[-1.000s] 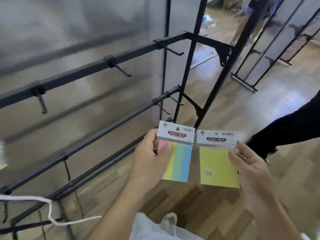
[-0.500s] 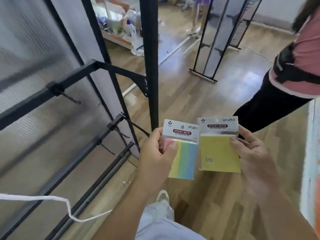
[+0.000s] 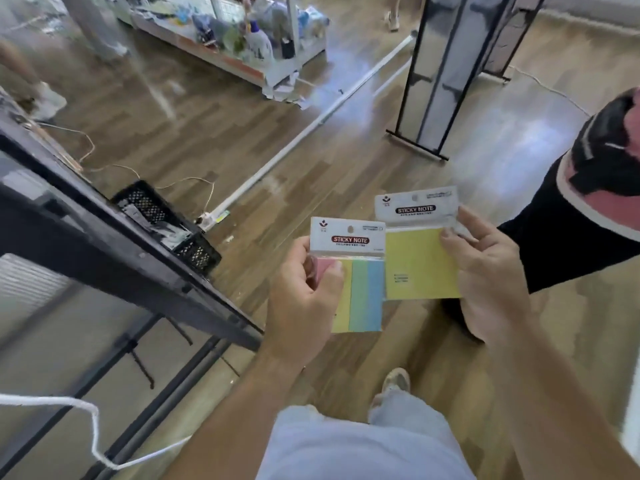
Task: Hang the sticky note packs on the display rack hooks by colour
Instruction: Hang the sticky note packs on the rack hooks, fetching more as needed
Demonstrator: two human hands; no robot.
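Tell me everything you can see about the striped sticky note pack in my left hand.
The striped pack is a clear sleeve with a white header card reading STICKY NOTE and a hang hole. Pink, yellow, green and blue strips lie side by side inside. The left hand pinches its left edge, holding it upright beside the yellow pack.

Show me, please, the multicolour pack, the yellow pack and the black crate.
multicolour pack (image 3: 359, 296): head view, on its green strip.
yellow pack (image 3: 415, 261): head view, middle of the yellow pad.
black crate (image 3: 145, 206): head view, on its perforated wall.
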